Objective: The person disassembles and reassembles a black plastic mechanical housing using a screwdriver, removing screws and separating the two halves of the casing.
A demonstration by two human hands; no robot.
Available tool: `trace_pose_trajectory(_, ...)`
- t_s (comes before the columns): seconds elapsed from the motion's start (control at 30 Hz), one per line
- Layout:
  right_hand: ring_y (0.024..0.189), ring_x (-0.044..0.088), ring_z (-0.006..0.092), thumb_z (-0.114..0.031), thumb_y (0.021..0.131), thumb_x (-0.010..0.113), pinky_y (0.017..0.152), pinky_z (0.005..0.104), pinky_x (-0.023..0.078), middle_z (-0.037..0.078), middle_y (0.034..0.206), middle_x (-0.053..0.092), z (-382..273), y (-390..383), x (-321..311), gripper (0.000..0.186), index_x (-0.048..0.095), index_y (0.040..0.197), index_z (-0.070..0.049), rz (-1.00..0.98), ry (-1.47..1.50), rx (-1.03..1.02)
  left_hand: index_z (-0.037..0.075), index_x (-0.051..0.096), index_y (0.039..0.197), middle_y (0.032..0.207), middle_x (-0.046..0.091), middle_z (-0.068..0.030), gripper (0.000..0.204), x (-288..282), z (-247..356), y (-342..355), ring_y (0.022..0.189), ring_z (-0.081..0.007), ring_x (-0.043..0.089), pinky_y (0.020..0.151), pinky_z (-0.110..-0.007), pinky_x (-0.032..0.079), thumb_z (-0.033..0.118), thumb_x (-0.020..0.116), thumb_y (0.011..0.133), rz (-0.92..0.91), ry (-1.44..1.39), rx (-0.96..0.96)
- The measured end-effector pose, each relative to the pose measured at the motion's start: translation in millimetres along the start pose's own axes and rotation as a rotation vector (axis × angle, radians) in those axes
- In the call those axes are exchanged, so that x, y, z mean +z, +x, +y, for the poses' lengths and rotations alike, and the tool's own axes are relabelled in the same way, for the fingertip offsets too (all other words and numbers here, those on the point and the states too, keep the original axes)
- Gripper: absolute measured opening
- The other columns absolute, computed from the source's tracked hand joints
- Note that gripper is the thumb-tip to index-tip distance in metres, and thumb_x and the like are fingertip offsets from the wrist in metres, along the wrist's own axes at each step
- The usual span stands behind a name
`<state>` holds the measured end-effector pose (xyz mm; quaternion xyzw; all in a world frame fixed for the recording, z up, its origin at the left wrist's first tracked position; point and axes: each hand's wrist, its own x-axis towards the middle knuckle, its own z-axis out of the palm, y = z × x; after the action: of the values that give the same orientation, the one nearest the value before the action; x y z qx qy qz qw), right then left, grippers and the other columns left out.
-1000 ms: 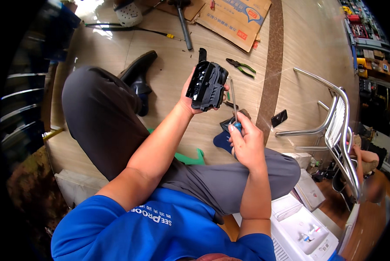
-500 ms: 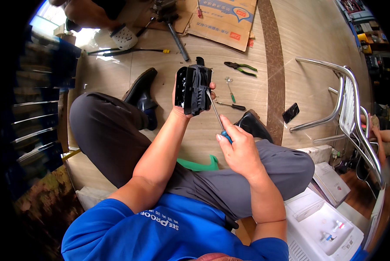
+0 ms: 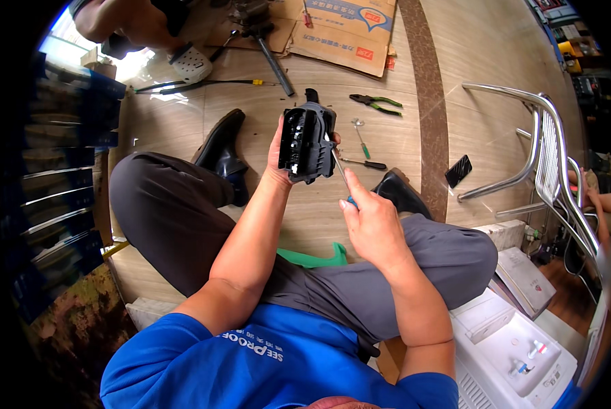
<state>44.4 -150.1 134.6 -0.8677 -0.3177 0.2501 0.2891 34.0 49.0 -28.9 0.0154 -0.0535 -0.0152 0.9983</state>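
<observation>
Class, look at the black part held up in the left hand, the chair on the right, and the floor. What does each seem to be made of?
Black part: probably moulded plastic, matte, with ribbed recesses.
Chair: apparently polished metal tubing, with bright mirror-like reflections.
Floor: looks like glossy wood-grain boards or laminate; which one cannot be told.

Green-handled pliers (image 3: 377, 102), black phone (image 3: 459, 170), flattened cardboard box (image 3: 346, 31), steel chair (image 3: 551, 157), wooden floor (image 3: 482, 68)

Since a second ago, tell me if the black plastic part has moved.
Yes. The black plastic part shifted left, away from the green-handled pliers, in the left hand.
</observation>
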Motion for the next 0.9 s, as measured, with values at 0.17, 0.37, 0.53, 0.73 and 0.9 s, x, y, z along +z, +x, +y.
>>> trace_pose_trajectory(0.17, 0.078, 0.064, 0.0441, -0.014, 0.095, 0.061, 0.073, 0.0507, 0.051, 0.025, 0.084, 0.065, 13, 7, 9, 0.054, 0.046, 0.145, -0.001, 0.000, 0.029, 0.003, 0.005, 0.053, 0.139, 0.121, 0.063, -0.0271, 0.078, 6, 3, -1, 0.105, -0.0389, 0.067, 0.070, -0.051, 0.063, 0.069, 0.047, 0.094, 0.181, 0.088, -0.033)
trace_pose_trajectory(0.37, 0.073, 0.065, 0.0402, -0.014, 0.096, 0.061, 0.072, 0.0448, 0.052, 0.026, 0.081, 0.065, 26, 13, 20, 0.057, 0.042, 0.149, -0.003, -0.032, 0.220, 0.049, 0.007, 0.054, 0.137, 0.119, 0.065, -0.0236, 0.080, 8, 6, -5, 0.093, -0.0356, 0.071, 0.060, -0.049, 0.064, 0.073, 0.044, 0.093, 0.242, 0.247, -0.050)
trace_pose_trajectory(0.53, 0.069, 0.065, 0.0340, -0.016, 0.096, 0.063, 0.073, 0.0375, 0.053, 0.026, 0.084, 0.066, 41, 20, 25, 0.062, 0.037, 0.152, -0.005, -0.136, 0.341, 0.169, 0.006, 0.054, 0.138, 0.120, 0.065, -0.0212, 0.078, 1, 1, -7, 0.101, -0.0323, 0.070, 0.072, -0.048, 0.064, 0.070, 0.046, 0.094, 0.272, 0.265, -0.060)
trace_pose_trajectory(0.73, 0.083, 0.066, 0.0474, -0.016, 0.094, 0.062, 0.073, 0.0506, 0.052, 0.031, 0.088, 0.066, 61, 23, 41, 0.041, 0.052, 0.131, -0.002, 0.011, -0.063, 0.108, 0.008, 0.054, 0.138, 0.114, 0.069, -0.0185, 0.075, -2, -8, -9, 0.088, -0.0326, 0.074, 0.060, -0.050, 0.064, 0.069, 0.040, 0.097, 0.371, 0.357, -0.049)
trace_pose_trajectory(0.9, 0.086, 0.065, 0.0485, -0.016, 0.094, 0.061, 0.074, 0.0545, 0.050, 0.029, 0.086, 0.066, 75, 31, 50, 0.026, 0.054, 0.114, -0.001, 0.045, -0.244, 0.103, 0.012, 0.056, 0.138, 0.112, 0.070, -0.0181, 0.074, -9, -19, -18, 0.083, -0.0325, 0.073, 0.058, -0.047, 0.063, 0.071, 0.040, 0.096, 0.343, 0.174, -0.139)
